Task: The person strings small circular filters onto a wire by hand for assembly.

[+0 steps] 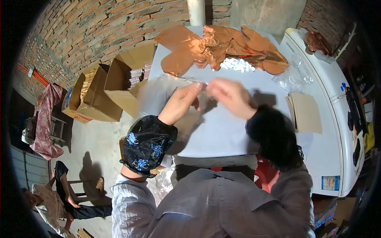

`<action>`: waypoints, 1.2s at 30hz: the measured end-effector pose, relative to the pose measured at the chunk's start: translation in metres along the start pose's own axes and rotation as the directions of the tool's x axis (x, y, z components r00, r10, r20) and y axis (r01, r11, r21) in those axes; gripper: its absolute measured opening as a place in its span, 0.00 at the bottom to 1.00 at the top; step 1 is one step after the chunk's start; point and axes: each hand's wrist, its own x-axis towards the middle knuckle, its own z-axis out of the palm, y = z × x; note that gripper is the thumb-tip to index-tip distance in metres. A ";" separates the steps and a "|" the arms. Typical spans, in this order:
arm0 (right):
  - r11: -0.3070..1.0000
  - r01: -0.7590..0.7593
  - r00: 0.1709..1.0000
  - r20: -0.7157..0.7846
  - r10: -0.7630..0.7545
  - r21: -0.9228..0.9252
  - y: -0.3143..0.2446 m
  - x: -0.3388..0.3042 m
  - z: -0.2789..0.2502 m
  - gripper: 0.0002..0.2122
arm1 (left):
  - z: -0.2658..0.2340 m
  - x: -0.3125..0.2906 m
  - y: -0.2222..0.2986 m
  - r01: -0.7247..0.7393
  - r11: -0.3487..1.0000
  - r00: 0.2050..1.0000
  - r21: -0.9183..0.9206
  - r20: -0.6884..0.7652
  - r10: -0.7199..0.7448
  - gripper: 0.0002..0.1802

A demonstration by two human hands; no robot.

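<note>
A clear plastic bag [158, 93] hangs from the fingers of my left hand [180, 104], its upper edge pinched between thumb and forefinger. Blurred by motion, my right hand [232, 97] is close beside the left fingertips with its fingers curled. Whether it grips the bag's edge cannot be made out. Both hands are above the white tabletop [222, 137]. Beyond them lies crumpled copper-coloured foil film [222, 45], with a pile of small white pieces [237, 64] at its near edge.
Open cardboard boxes [129, 93] with stacked packs stand left of the table. A stack of brown card sheets [304, 113] and loose clear plastic [293, 77] lie on the right, beside a white appliance [333, 119]. Another person [49, 202] sits at the lower left.
</note>
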 end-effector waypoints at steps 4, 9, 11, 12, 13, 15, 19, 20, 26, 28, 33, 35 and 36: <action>0.997 -0.067 0.997 0.023 0.068 -0.044 0.026 0.002 -0.012 0.07 | 0.002 0.000 0.004 0.050 0.854 0.985 -0.518 0.166 0.043 0.33; 0.981 0.128 0.991 0.067 -0.119 -0.145 -0.012 -0.015 0.011 0.07 | -0.004 0.000 -0.007 0.009 0.957 1.000 -0.290 0.024 -0.002 0.32; 0.990 0.021 0.999 0.041 -0.016 -0.143 -0.018 -0.001 -0.006 0.06 | -0.004 -0.005 -0.017 0.034 0.997 0.998 -0.074 0.060 -0.029 0.31; 0.997 -0.063 0.998 0.031 0.062 0.054 -0.020 0.004 -0.011 0.07 | -0.002 -0.007 -0.011 0.040 0.976 0.991 -0.212 0.135 -0.012 0.30; 0.986 0.107 0.993 -0.038 -0.112 -0.128 0.003 0.010 -0.015 0.07 | 0.000 -0.006 -0.007 0.037 0.977 0.989 -0.211 0.147 -0.006 0.30; 0.970 -0.203 0.977 0.099 0.191 0.134 0.031 0.002 -0.008 0.07 | 0.002 -0.006 -0.001 0.046 0.851 0.983 -0.523 0.177 0.055 0.29; 0.981 0.020 0.994 0.113 0.002 -0.194 0.009 -0.017 0.012 0.05 | 0.005 -0.004 -0.006 -0.040 0.915 0.999 -0.402 0.004 0.046 0.27; 0.966 0.136 0.990 0.062 -0.125 -0.220 0.005 -0.016 0.011 0.04 | 0.008 -0.006 -0.007 -0.030 0.933 1.000 -0.358 -0.009 0.029 0.23; 0.991 0.074 0.996 -0.044 -0.080 -0.115 0.009 -0.005 -0.007 0.05 | 0.016 -0.007 -0.018 0.094 0.938 0.980 -0.332 0.196 -0.029 0.18; 0.994 -0.108 0.994 0.011 0.107 0.019 0.006 -0.006 -0.009 0.05 | 0.018 -0.008 -0.016 0.132 0.921 0.968 -0.367 0.248 -0.039 0.17; 0.919 -0.270 0.963 0.102 0.251 0.288 0.029 -0.018 0.003 0.06 | 0.026 -0.008 -0.012 0.048 0.777 0.995 -0.628 0.102 0.022 0.17; 0.911 -0.309 0.951 0.079 0.299 0.272 0.022 -0.022 0.011 0.07 | 0.026 -0.010 -0.015 0.041 0.788 0.995 -0.614 0.094 0.022 0.19; 0.952 -0.267 0.963 0.012 0.268 0.152 0.019 -0.023 0.014 0.09 | 0.032 -0.012 -0.013 0.000 0.812 0.998 -0.584 0.050 0.036 0.19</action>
